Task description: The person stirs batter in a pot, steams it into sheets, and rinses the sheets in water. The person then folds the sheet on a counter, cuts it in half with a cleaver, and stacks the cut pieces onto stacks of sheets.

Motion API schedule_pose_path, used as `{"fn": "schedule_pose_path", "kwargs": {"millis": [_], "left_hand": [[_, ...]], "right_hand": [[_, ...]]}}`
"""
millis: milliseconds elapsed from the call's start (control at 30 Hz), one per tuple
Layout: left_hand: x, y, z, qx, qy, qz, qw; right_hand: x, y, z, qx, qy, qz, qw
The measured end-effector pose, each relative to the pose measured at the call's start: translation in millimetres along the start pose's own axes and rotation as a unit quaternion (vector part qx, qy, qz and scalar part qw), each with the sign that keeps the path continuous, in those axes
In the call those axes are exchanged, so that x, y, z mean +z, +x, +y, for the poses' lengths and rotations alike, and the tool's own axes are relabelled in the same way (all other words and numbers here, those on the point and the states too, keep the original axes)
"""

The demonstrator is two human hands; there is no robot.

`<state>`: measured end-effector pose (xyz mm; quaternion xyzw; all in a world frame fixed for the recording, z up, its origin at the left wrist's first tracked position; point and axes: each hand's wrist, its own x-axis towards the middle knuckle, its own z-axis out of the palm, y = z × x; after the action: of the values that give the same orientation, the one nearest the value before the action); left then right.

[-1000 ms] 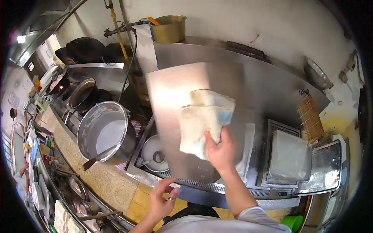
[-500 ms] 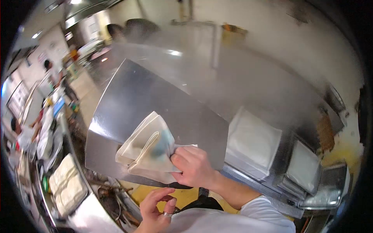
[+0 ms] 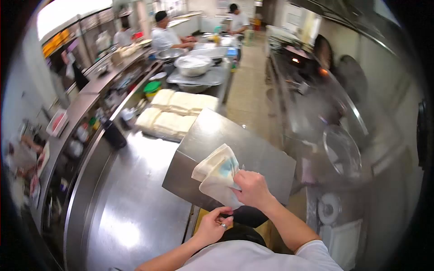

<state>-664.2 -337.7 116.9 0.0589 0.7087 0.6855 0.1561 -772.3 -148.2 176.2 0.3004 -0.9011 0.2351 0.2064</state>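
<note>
Head view: right hand (image 3: 253, 188) clenched round folded cloth (image 3: 216, 175), left hand (image 3: 212, 228) half-curled just below, its hold unclear.

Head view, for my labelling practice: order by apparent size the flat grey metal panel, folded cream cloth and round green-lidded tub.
1. Flat grey metal panel
2. Folded cream cloth
3. Round green-lidded tub

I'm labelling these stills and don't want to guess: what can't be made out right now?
All in the head view:
Metal sheet: its underside, hidden by its top face.
Cloth: the part gripped by the right hand, covered by that hand.
Left hand: whether it touches the sheet; they overlap there.
Large pot at right: its contents, blurred by haze.
Farthest co-worker: anything held, too small to tell.
</note>
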Motion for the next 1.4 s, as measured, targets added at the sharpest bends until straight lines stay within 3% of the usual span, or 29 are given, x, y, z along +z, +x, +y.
{"fn": "schedule_pose_path", "kwargs": {"millis": [167, 400, 633, 967, 1167, 1267, 1400], "left_hand": [[-46.5, -6.8, -17.6, -0.13, -0.131, 0.173, 0.967], [-66.4, -10.1, -41.0, -0.135, -0.191, 0.353, 0.906], [-76.9, -8.7, -36.5, -0.115, -0.175, 0.443, 0.872], [-85.4, -18.5, -43.0, -0.096, -0.174, 0.493, 0.847], [-87.8, -26.2, -40.2, -0.076, -0.183, 0.475, 0.857], [-90.7, -33.0, -42.6, -0.058, -0.184, 0.448, 0.873], [-89.1, -41.3, -57.6, -0.048, -0.189, 0.387, 0.901]], "right_hand": [[102.4, 54.6, -1.9, -0.06, 0.092, -0.08, 0.991], [224.1, 118.5, 1.3, -0.085, 0.166, -0.209, 0.96], [306.3, 176.1, -16.9, -0.042, 0.181, -0.272, 0.944], [357.9, 216.9, -28.8, 0.018, 0.177, -0.312, 0.933], [332.8, 219.9, -34.3, 0.063, 0.16, -0.305, 0.937], [306.8, 182.8, -28.8, -0.019, 0.157, -0.093, 0.983], [240.2, 99.4, -20.4, -0.005, 0.208, -0.127, 0.97]]}}
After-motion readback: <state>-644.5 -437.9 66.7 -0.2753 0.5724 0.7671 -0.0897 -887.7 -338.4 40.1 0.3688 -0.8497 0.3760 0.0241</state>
